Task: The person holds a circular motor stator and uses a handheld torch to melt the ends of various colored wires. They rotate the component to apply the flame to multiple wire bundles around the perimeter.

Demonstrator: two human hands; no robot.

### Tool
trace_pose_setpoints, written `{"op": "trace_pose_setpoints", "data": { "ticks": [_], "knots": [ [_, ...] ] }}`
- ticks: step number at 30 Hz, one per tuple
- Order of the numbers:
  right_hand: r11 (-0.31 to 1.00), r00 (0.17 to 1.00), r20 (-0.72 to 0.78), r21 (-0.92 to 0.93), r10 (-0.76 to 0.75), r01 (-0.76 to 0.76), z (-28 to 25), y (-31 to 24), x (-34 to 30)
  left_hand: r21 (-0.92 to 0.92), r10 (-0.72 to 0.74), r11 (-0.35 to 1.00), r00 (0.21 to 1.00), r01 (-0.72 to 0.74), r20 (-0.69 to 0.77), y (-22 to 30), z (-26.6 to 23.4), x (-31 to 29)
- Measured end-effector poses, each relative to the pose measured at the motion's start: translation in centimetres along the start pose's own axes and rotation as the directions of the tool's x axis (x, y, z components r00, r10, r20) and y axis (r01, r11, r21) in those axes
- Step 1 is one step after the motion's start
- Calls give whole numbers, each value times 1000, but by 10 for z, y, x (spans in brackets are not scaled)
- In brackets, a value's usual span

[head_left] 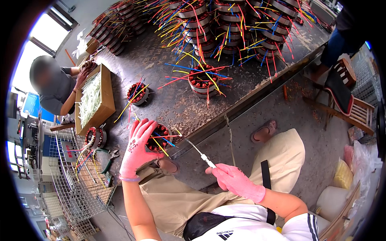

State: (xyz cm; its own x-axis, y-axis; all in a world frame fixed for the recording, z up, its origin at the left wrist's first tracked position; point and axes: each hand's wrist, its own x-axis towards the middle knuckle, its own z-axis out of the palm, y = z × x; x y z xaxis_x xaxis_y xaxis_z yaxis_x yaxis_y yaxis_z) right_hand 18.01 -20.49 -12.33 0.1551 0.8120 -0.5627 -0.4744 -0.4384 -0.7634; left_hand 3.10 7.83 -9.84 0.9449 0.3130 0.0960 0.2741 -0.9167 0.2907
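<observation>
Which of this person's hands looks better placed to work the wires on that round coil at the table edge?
Probably the right hand: its grip already holds the thin white-handled metal tool, tip aimed at the round copper-wound coil with coloured wires. The left hand lies on that coil, steadying it.

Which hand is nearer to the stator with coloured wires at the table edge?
Left. The left hand rests on the stator; the right hand holds a thin tool apart, to its right.

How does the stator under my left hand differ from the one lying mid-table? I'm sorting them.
The near stator sits at the table edge, the left hand on it; the mid-table stator lies apart, untouched. The mid-table one looks taller, its wires sprawling farther. Both are round, with coloured wires.
</observation>
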Motion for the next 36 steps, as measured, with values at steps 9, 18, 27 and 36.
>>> {"op": "trace_pose_setpoints", "data": {
  "ticks": [9, 18, 27, 36],
  "knots": [
    [1000, 1000, 11, 3, -8, 8, -1, 6, 3, 3, -2, 1000, 1000, 2, 7, 1, 0, 1],
    [1000, 1000, 4, -13, -22, 22, -2, 5, 1, 3, -7, 1000, 1000, 7, -3, 1, 1, 1],
    [998, 999, 16, 49, -33, 32, -1, 6, 1, 13, 1, 1000, 1000, -1, -6, 0, 3, 1],
    [999, 1000, -8, 42, -28, 28, -1, 7, 2, 13, -7, 1000, 1000, 7, -1, 1, 1, 1]
  ]
}}
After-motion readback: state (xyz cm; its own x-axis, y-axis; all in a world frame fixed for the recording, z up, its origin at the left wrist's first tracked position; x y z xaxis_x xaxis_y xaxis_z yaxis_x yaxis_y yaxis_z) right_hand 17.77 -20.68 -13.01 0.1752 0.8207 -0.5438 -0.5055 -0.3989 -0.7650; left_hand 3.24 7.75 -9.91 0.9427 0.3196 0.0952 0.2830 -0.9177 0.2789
